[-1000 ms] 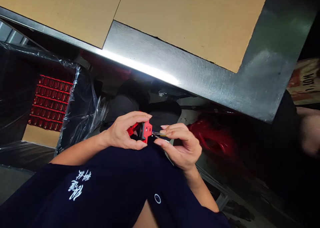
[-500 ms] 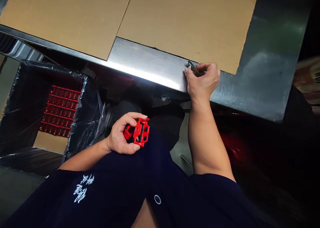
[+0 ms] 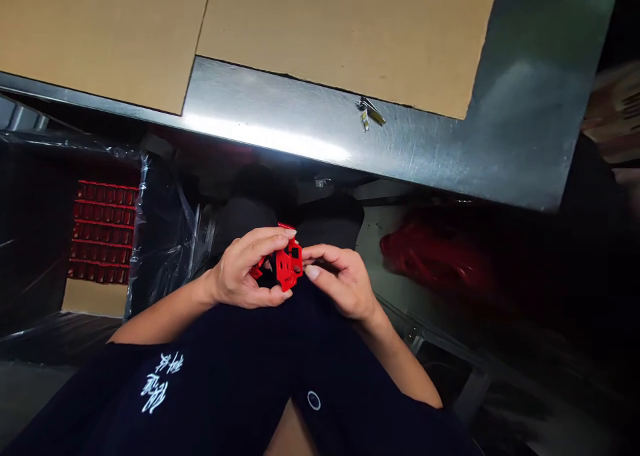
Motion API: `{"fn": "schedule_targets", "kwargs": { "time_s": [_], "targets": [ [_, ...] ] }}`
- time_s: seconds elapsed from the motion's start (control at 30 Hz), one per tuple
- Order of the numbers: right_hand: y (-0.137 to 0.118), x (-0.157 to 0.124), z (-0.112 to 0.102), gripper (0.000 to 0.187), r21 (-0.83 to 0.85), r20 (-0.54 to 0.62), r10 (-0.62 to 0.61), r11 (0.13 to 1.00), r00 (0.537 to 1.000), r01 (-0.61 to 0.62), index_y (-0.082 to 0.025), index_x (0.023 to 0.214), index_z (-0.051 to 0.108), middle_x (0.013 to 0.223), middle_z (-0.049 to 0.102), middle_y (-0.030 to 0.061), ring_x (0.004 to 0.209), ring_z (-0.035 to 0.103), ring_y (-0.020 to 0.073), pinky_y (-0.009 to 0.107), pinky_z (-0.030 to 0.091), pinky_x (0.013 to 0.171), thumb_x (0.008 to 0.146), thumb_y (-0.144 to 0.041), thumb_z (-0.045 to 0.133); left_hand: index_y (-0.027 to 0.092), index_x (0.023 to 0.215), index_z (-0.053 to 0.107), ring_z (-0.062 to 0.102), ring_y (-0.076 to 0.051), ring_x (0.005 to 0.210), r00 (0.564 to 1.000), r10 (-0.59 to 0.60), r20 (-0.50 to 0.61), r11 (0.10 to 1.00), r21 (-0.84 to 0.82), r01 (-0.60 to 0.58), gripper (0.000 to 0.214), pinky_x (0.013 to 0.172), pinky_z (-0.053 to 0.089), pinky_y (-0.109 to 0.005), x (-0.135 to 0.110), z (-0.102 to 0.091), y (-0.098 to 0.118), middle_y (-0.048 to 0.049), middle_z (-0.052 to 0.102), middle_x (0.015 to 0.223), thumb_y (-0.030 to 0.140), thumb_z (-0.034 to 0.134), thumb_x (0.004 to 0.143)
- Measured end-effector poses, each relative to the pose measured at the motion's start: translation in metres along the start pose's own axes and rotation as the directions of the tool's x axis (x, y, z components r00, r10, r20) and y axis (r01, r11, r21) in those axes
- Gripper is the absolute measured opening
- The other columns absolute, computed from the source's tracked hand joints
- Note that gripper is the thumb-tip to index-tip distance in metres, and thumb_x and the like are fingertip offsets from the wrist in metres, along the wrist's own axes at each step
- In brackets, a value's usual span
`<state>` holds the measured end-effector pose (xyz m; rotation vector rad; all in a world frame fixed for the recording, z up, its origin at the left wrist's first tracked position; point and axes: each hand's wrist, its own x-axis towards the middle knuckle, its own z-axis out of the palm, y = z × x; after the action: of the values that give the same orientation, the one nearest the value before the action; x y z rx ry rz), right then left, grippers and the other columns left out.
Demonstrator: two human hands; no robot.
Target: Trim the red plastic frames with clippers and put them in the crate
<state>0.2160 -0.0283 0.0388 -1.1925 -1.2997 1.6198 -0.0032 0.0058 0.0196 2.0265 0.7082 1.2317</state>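
Note:
My left hand [image 3: 243, 276] grips a red plastic connector housing [image 3: 288, 264] with a dark centre, holding it above my lap. My right hand [image 3: 341, 283] sits right beside it, its fingertips at the housing's right side and nothing visible between them. Part of the housing is hidden by my left fingers. Small metal and brass pieces [image 3: 369, 113] lie on the steel sheet [image 3: 280, 99] at the cardboard's edge, well above both hands.
Tan cardboard sheets [image 3: 330, 29] cover the steel bench top ahead. A red compartment tray [image 3: 103, 233] sits in black plastic wrap [image 3: 163, 243] at left. A blurred red object [image 3: 433, 256] lies at right. My dark printed top [image 3: 160, 393] fills the bottom.
My right hand has returned from the steel sheet to the red housing, and the small metal pieces now lie on the sheet. My left hand still holds the housing.

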Motion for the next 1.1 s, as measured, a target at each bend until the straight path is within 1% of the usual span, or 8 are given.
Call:
{"fn": "schedule_targets", "kwargs": {
  "time_s": [0.1, 0.2, 0.33, 0.43, 0.53, 0.63, 0.8, 1.1],
  "targets": [
    [-0.002, 0.0, 0.003, 0.023, 0.001, 0.008, 0.025, 1.0, 1.0, -0.025, -0.02, 0.107, 0.078, 0.093, 0.081, 0.0059, 0.086, 0.077, 0.0224, 0.034, 0.06, 0.083, 0.091, -0.034, 0.07, 0.017, 0.15, 0.045, 0.073, -0.027, 0.112, 1.0, 0.016, 0.027, 1.0, 0.019, -0.016, 0.088, 0.088, 0.067, -0.039, 0.0, 0.001, -0.001, -0.0186, 0.07, 0.13, 0.034, 0.086, 0.074],
    [0.001, 0.003, 0.003, 0.029, 0.148, 0.074, 0.134, 0.979, 0.988, -0.144, -0.021, 0.111, 0.078, 0.09, 0.08, 0.0053, 0.082, 0.075, 0.0218, 0.033, 0.058, 0.078, 0.09, -0.04, 0.072, 0.019, 0.149, 0.046, 0.073, -0.029, 0.113, 1.0, -0.006, 0.031, 1.0, 0.004, 0.006, 0.089, 0.088, 0.067, -0.041, -0.001, 0.001, 0.0, -0.0184, 0.07, 0.13, 0.035, 0.088, 0.072],
    [0.007, 0.005, 0.004, 0.038, 0.366, 0.249, 0.23, 0.877, 0.941, -0.311, -0.018, 0.11, 0.077, 0.079, 0.075, 0.0036, 0.073, 0.07, 0.0196, 0.035, 0.057, 0.078, 0.086, -0.048, 0.077, 0.017, 0.146, 0.049, 0.073, -0.029, 0.114, 0.999, -0.045, 0.0, 0.998, -0.048, 0.045, 0.086, 0.089, 0.066, -0.043, -0.003, 0.002, 0.002, -0.0202, 0.068, 0.131, 0.037, 0.088, 0.072],
    [0.01, 0.006, 0.006, 0.037, 0.469, 0.306, 0.236, 0.805, 0.922, -0.362, -0.018, 0.109, 0.077, 0.078, 0.074, 0.0035, 0.073, 0.069, 0.0187, 0.034, 0.055, 0.079, 0.084, -0.045, 0.079, 0.018, 0.144, 0.05, 0.072, -0.029, 0.114, 0.998, -0.059, -0.018, 0.997, -0.045, 0.058, 0.083, 0.091, 0.065, -0.044, -0.004, 0.003, 0.003, -0.0198, 0.068, 0.13, 0.037, 0.087, 0.072],
    [0.012, 0.005, 0.008, 0.035, 0.533, 0.295, 0.239, 0.763, 0.925, -0.367, -0.017, 0.107, 0.076, 0.078, 0.074, 0.0032, 0.073, 0.069, 0.0171, 0.029, 0.054, 0.075, 0.082, -0.042, 0.082, 0.019, 0.142, 0.052, 0.072, -0.029, 0.114, 0.996, -0.086, -0.006, 0.995, -0.048, 0.086, 0.078, 0.091, 0.065, -0.045, -0.004, 0.004, 0.003, -0.0199, 0.068, 0.131, 0.039, 0.085, 0.074],
    [0.013, 0.004, 0.009, 0.037, 0.556, 0.253, 0.262, 0.749, 0.931, -0.361, -0.017, 0.104, 0.074, 0.075, 0.073, 0.0017, 0.068, 0.069, 0.0155, 0.028, 0.054, 0.07, 0.08, -0.042, 0.085, 0.019, 0.138, 0.055, 0.071, -0.03, 0.116, 0.994, -0.112, 0.013, 0.991, -0.067, 0.112, 0.073, 0.093, 0.064, -0.047, -0.004, 0.005, 0.002, -0.0201, 0.068, 0.131, 0.042, 0.085, 0.075],
    [0.013, 0.002, 0.009, 0.041, 0.566, 0.202, 0.299, 0.742, 0.933, -0.36, -0.017, 0.102, 0.07, 0.075, 0.074, 0.0011, 0.066, 0.07, 0.0144, 0.027, 0.055, 0.069, 0.077, -0.044, 0.088, 0.014, 0.132, 0.058, 0.07, -0.03, 0.119, 0.988, -0.153, 0.028, 0.982, -0.107, 0.155, 0.068, 0.097, 0.062, -0.046, -0.005, 0.006, 0.0, -0.0224, 0.068, 0.13, 0.041, 0.085, 0.075],
    [0.012, 0.003, 0.009, 0.038, 0.571, 0.205, 0.29, 0.741, 0.935, -0.355, -0.018, 0.101, 0.07, 0.08, 0.076, 0.0027, 0.066, 0.071, 0.0144, 0.027, 0.057, 0.068, 0.08, -0.045, 0.086, 0.019, 0.134, 0.057, 0.07, -0.032, 0.12, 0.979, -0.203, 0.032, 0.967, -0.153, 0.205, 0.067, 0.099, 0.061, -0.048, -0.008, 0.007, -0.001, -0.0215, 0.067, 0.134, 0.038, 0.085, 0.076]
  ]
}}
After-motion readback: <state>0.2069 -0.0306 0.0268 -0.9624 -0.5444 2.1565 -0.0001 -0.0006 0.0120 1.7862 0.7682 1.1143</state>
